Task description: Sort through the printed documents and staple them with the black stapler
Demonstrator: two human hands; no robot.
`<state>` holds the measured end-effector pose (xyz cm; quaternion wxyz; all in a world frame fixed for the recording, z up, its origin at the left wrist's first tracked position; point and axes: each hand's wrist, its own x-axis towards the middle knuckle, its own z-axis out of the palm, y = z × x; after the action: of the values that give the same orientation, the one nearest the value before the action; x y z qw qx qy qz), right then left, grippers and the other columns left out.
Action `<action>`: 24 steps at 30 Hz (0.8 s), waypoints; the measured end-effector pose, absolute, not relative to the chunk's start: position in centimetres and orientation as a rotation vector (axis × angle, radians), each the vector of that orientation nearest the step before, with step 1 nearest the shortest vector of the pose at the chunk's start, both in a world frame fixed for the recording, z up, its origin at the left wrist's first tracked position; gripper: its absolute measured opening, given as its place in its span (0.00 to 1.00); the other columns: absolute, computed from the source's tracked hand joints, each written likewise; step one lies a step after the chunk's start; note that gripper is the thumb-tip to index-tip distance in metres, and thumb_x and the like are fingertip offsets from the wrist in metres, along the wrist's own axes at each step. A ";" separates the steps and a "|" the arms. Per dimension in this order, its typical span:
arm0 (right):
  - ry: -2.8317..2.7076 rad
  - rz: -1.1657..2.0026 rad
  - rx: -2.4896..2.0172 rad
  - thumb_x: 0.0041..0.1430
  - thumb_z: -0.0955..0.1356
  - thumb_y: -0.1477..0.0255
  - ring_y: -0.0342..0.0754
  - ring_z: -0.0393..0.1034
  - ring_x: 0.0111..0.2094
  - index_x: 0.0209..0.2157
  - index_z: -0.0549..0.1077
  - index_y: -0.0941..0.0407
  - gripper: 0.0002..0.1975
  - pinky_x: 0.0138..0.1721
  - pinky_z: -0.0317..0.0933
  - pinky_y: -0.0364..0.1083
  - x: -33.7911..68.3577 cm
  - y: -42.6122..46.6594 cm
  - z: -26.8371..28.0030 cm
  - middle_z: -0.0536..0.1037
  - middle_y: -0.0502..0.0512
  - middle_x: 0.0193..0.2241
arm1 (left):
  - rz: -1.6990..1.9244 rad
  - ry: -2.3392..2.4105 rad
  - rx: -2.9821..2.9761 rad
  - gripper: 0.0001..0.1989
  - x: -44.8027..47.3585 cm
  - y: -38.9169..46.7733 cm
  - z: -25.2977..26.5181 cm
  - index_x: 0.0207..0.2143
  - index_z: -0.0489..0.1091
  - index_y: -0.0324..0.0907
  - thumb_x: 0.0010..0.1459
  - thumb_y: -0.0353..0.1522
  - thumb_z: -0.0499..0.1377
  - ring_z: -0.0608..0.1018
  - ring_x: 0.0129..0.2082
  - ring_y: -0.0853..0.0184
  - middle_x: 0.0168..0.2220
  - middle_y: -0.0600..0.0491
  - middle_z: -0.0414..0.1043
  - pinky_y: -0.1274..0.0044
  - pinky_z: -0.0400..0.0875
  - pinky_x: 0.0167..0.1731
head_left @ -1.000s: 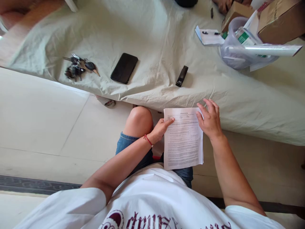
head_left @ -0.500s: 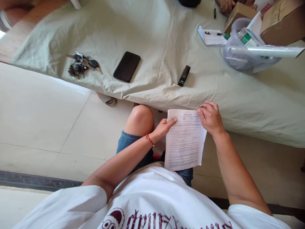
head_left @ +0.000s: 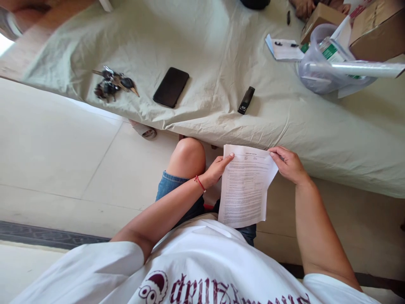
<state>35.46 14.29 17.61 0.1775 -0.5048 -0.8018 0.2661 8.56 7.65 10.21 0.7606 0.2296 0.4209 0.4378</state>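
Observation:
A thin stack of printed sheets (head_left: 243, 190) is held over my lap, its text facing up. My left hand (head_left: 218, 169) grips its left edge, thumb on top and the other fingers hidden beneath. At the top right corner, my right hand (head_left: 288, 164) pinches the paper between thumb and fingers, and that corner is drawn out to the right. Beyond the sheets, a black stapler (head_left: 246, 100) lies on the cloth-covered table (head_left: 209, 118). A black phone (head_left: 171, 87) rests left of the stapler.
A bunch of keys (head_left: 115, 83) lies at the table's left. To the right are a clear plastic tub (head_left: 316, 80) with a bottle and a roll in it, a notepad (head_left: 286, 50) and cardboard boxes (head_left: 378, 31). Another person's hand (head_left: 303, 7) shows at the far right.
My right hand has moved slightly right and closed on the stack's top right corner, pulling it outward. My left hand keeps its grip. The whole view has shifted a little.

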 end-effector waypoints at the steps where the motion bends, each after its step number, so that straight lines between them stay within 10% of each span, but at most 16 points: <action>1: -2.272 0.784 -1.419 0.70 0.64 0.63 0.51 0.75 0.37 0.41 0.78 0.52 0.12 0.40 0.68 0.50 35.5 14.2 17.9 0.81 0.54 0.36 | 0.956 0.905 0.499 0.34 8.5 7.6 10.3 0.33 0.82 0.36 0.48 0.60 0.72 0.83 0.34 0.59 0.35 0.43 0.84 0.71 0.76 0.39; 6: -2.348 0.728 -1.457 0.70 0.63 0.65 0.53 0.76 0.38 0.42 0.79 0.52 0.13 0.43 0.71 0.53 35.4 14.2 18.2 0.81 0.56 0.37 | 0.931 0.887 0.490 0.33 8.4 7.6 10.4 0.33 0.81 0.36 0.46 0.59 0.74 0.83 0.34 0.59 0.35 0.43 0.84 0.70 0.77 0.39; 13: -2.466 0.133 -1.317 0.72 0.61 0.71 0.62 0.68 0.64 0.52 0.80 0.56 0.18 0.67 0.60 0.64 30.4 13.5 18.6 0.82 0.64 0.52 | 0.892 0.861 0.525 0.34 8.5 7.6 10.6 0.33 0.80 0.36 0.47 0.59 0.73 0.83 0.34 0.60 0.34 0.44 0.84 0.70 0.76 0.40; 19: -2.647 0.259 -1.245 0.74 0.61 0.69 0.63 0.68 0.65 0.54 0.79 0.52 0.17 0.70 0.51 0.71 26.8 12.9 18.3 0.84 0.60 0.52 | 0.882 0.817 0.574 0.36 8.5 7.6 10.2 0.35 0.80 0.36 0.48 0.61 0.71 0.81 0.33 0.62 0.34 0.46 0.82 0.71 0.73 0.40; 24: -2.672 0.398 -1.221 0.76 0.60 0.67 0.60 0.75 0.53 0.52 0.79 0.53 0.18 0.61 0.64 0.61 26.4 13.3 18.2 0.84 0.62 0.48 | 0.881 0.803 0.637 0.37 8.3 7.6 10.3 0.36 0.80 0.36 0.49 0.63 0.69 0.80 0.35 0.62 0.35 0.46 0.82 0.70 0.71 0.41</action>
<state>26.44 13.32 18.23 0.0881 -0.4102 -0.8978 0.1338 8.25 7.56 10.33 0.7802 0.2949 0.3717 0.4075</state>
